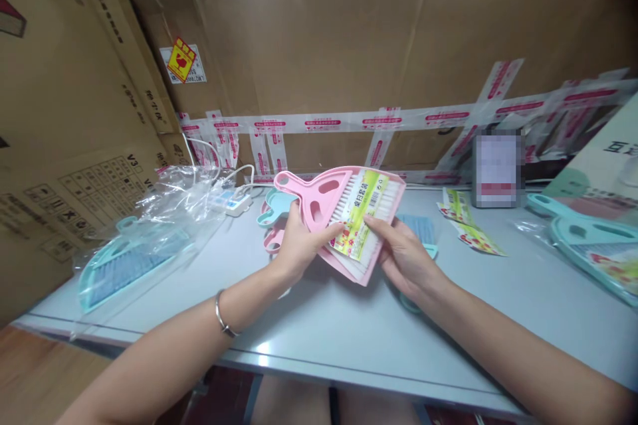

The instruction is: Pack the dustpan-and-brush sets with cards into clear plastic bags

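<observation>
I hold a pink mini dustpan and brush set (323,202) above the grey table (319,319), with a yellow-green paper label (359,220) wrapped across the white bristles. My left hand (298,242), a metal bangle on its wrist, grips the set from the left at the brush body. My right hand (405,254) pinches the label's lower right edge against the dustpan. More pink and teal dustpan pieces (273,211) lie on the table just behind my left hand, and a teal brush (419,229) lies behind my right hand.
A teal set in a clear plastic bag (130,260) lies at the left. Loose paper labels (468,226) and another teal set (593,246) lie at the right. A white power strip (232,200) sits at the back. Taped cardboard boxes (349,46) wall the table's back and left.
</observation>
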Tool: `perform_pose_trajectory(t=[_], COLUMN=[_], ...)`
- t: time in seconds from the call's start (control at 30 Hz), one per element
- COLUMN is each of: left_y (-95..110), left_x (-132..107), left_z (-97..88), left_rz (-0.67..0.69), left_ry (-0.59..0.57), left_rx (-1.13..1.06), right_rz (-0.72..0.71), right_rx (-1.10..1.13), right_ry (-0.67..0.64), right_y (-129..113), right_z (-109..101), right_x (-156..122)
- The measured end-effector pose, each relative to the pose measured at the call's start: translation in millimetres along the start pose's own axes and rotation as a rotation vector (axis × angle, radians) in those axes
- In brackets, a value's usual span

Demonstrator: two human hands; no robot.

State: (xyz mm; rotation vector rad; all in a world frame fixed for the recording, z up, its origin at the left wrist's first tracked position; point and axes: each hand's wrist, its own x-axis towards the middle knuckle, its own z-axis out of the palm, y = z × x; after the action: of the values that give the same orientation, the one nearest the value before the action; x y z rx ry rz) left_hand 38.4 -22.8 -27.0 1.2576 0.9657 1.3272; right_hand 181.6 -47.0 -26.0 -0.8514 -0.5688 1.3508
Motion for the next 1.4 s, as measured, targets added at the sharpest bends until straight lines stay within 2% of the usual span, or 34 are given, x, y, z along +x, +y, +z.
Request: perform_pose_trajectory(t=[0.13, 0.2, 0.23, 0.27, 0.33, 0.4, 0.43, 0.5, 0.57, 0.63, 0.7, 0.77, 0.87, 0.97, 1.03, 1.2, 1.3, 1.4], left_y=[24.6, 42.8, 51.7, 59.5, 69.2, 69.4, 66.7, 59.7, 55.8, 57.6, 62.9, 66.6, 63.0, 53.0, 48.6, 46.9, 40.2, 29.3], left_x=[10.1, 18.4, 23.1, 28.2, 38.9, 49.2, 53.7, 60.5, 64.1, 64.5, 62.1, 57.5, 48.5, 40.3, 37.2, 34.8, 30.8, 24.2], left_z=[-14.5, -32.6, -44.6, -58.4, -88.9, -119.6, -133.8, -158.4, -175.5, -182.0, -174.7, -153.5, -108.4, -73.8, -65.0, -66.0, -57.3, -40.8], left_rz=[-0.195, -0.167, -0.097, 0.013, 0.248, 0.290, 0.246, 0.104, -0.040, -0.110, -0.054, 0.098, 0.305, 0.421, 0.428, 0.411, 0.480, 0.522], left_ry=[-0.152, -0.148, -0.094, 0.012, 0.392, 0.618, 0.662, 0.649, 0.627, 0.628, 0.610, 0.549, 0.343, 0.143, 0.097, 0.101, 0.003, -0.081], left_rx=[0.124, 0.303, 0.459, 0.659, 1.120, 1.521, 1.662, 1.816, 1.829, 1.787, 1.769, 1.784, 1.803, 1.797, 1.793, 1.782, 1.748, 1.647], right_rz=[0.116, 0.117, 0.109, 0.096, 0.072, 0.062, 0.062, 0.068, 0.074, 0.076, 0.080, 0.079, 0.081, 0.086, 0.095, 0.133, 0.146, 0.176], right_rx=[-0.014, -0.008, -0.010, -0.015, -0.034, -0.054, -0.059, -0.059, -0.057, -0.057, -0.063, -0.081, -0.114, -0.139, -0.158, -0.207, -0.208, -0.219], right_ry=[0.015, 0.028, 0.026, 0.022, 0.008, -0.002, -0.002, 0.000, -0.010, -0.024, -0.041, -0.057, -0.087, -0.070, -0.040, -0.030, -0.056, -0.073], right_y=[-0.4, 0.3, 0.4, 0.4, 0.1, -0.4, -0.8, -1.4, -2.0, -2.3, -2.2, -1.8, -1.5, -2.2, -2.8, 0.2, 3.1, 3.9], right_z=[-4.7, -7.2, -8.5, -9.7, -11.9, -13.2, -13.6, -13.7, -13.6, -13.5, -13.0, -12.3, -11.3, -11.7, -12.7, -14.8, -14.3, -11.7], right_x=[3.9, 4.8, 5.2, 5.5, 6.2, 6.5, 6.3, 5.3, 3.6, 1.8, 0.1, -1.6, -3.8, -4.7, -4.4, -2.6, -3.5, -6.6])
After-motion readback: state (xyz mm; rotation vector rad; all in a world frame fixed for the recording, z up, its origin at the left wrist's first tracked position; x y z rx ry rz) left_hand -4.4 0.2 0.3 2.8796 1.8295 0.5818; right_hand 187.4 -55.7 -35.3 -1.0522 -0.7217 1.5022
